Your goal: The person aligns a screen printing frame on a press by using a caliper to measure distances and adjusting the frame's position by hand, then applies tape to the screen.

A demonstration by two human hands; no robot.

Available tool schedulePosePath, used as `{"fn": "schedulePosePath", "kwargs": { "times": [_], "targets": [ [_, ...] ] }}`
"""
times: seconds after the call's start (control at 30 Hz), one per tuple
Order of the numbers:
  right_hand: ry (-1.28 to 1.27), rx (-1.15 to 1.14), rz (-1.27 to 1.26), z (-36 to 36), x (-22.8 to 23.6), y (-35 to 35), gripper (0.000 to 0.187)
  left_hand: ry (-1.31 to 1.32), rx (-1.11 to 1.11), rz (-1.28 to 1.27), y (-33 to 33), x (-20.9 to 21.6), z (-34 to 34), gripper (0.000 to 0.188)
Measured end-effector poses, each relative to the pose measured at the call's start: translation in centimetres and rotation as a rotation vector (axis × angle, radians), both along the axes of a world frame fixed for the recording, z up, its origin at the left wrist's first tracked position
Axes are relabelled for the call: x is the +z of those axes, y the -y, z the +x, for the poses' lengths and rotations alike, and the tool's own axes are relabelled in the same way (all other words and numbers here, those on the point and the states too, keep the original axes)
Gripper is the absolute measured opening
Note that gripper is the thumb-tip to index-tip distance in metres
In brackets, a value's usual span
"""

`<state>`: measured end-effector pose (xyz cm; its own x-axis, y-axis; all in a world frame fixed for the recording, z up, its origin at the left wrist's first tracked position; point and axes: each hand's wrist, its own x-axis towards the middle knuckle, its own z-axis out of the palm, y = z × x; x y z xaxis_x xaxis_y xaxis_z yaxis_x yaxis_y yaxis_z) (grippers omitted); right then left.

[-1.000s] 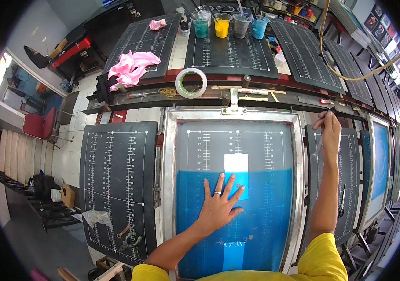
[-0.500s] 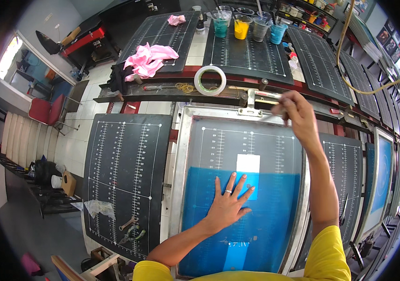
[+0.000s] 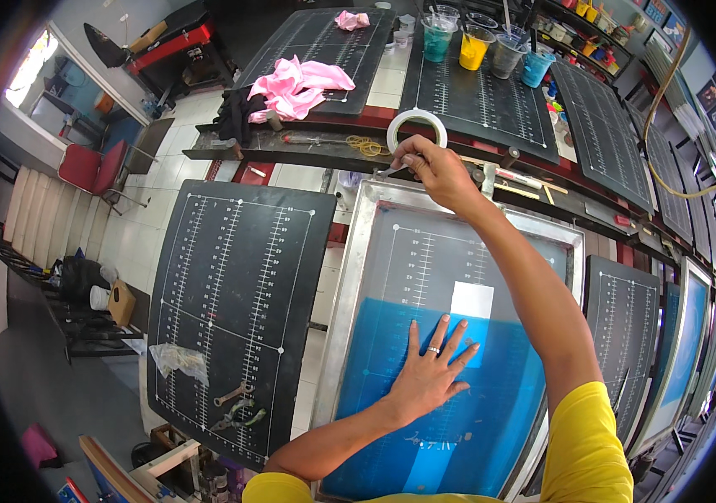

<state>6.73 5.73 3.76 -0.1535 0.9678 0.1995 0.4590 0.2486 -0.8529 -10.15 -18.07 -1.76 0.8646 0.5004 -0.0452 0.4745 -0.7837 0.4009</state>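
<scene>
A screen-printing screen (image 3: 383,369) in a metal frame lies in front of me, its mesh clear at the far part and blue-coated nearer. My left hand (image 3: 431,369) rests flat on the blue mesh, fingers spread, a ring on one finger. A white paper rectangle (image 3: 473,299) shows just beyond those fingertips. Over the far edge of the frame, my right hand (image 3: 437,172) is closed with the fingers pinched. A small thin piece sticks out of it to the left; its kind cannot be told. Behind this hand a roll of tape (image 3: 395,127) stands on the rail.
To the left, a black printing board (image 3: 232,260) holds a wrench (image 3: 233,394), pliers (image 3: 238,415) and a crumpled plastic bag (image 3: 178,362). Farther off are a pink cloth (image 3: 295,88) and several ink cups, one yellow (image 3: 474,49). A hose (image 3: 668,84) hangs at right.
My right hand has moved left along the screen's far edge, from beside the clamp to near the far left corner. My left hand keeps its place on the mesh. The view has shifted.
</scene>
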Motion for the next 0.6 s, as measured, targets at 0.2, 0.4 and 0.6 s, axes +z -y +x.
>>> {"fn": "schedulePosePath", "kwargs": {
  "times": [0.2,0.4,0.6],
  "targets": [
    [0.086,0.132,0.07,-0.3,-0.1,-0.7,0.013,-0.027,-0.013,-0.007,-0.1,0.1,0.0,0.065],
    [0.219,0.138,0.098,0.9,0.3,-0.8,0.011,-0.032,-0.011,-0.014,-0.2,0.2,0.0,0.064],
    [0.13,0.117,0.132,0.6,0.3,-1.5,0.012,-0.039,-0.012,-0.014,-0.2,0.1,0.0,0.065]
  ]
}}
